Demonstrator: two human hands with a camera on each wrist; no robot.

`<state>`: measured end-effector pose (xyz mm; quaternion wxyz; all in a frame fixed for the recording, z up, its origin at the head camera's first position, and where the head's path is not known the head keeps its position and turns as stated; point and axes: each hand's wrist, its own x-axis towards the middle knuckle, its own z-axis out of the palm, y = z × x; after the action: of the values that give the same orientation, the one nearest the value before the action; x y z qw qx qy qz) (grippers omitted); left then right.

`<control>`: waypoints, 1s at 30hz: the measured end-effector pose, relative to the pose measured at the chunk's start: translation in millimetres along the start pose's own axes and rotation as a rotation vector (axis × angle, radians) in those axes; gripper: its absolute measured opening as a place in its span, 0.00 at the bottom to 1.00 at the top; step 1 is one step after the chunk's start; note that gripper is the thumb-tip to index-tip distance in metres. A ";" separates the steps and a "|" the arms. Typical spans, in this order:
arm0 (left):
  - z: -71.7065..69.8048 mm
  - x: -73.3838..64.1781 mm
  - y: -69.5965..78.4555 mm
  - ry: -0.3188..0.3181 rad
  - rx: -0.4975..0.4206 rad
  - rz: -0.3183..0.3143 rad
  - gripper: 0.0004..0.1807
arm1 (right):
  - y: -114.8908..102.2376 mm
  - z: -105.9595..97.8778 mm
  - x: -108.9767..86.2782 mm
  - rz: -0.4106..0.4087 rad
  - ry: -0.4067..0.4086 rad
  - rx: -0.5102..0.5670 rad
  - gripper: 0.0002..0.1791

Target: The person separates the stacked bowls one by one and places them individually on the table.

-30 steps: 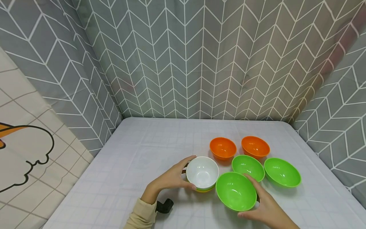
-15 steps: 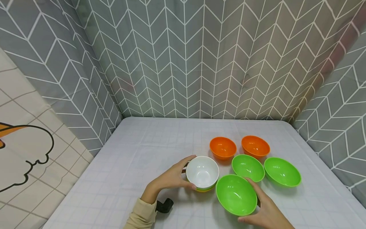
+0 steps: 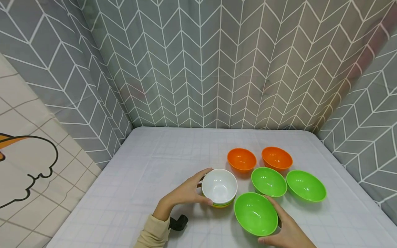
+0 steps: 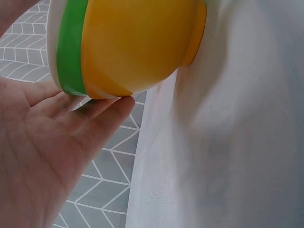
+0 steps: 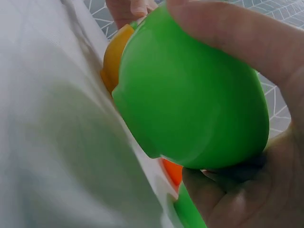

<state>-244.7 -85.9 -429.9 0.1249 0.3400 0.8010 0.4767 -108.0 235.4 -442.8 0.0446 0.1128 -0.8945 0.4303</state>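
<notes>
My left hand grips a nested stack of bowls from its left side, thumb in front and fingers behind. A white bowl is uppermost in it. The left wrist view shows a green bowl's band beneath the white rim and a yellow bowl outermost, its foot close to the tablecloth. To the right, my right hand holds a larger green bowl by its right side, its inside facing up. The right wrist view shows its foot raised over the cloth, with the thumb along the wall.
Two orange bowls stand behind the held ones. In front of them sit two more green bowls, to the right. A white cloth covers the table, and a patterned grey curtain hangs around it.
My right hand has brought the green bowl slightly toward me, away from the green bowl behind it. The left hand and its stack have stayed in place.
</notes>
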 end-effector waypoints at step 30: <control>0.0 0.2 2.0 0.000 0.021 -0.005 0.59 | 16.4 3.1 3.7 0.163 -0.130 0.140 0.69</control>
<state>-243.9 -85.1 -428.2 0.1227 0.3394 0.8069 0.4677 -115.5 242.3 -456.6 -0.0567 0.0705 -0.8694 0.4857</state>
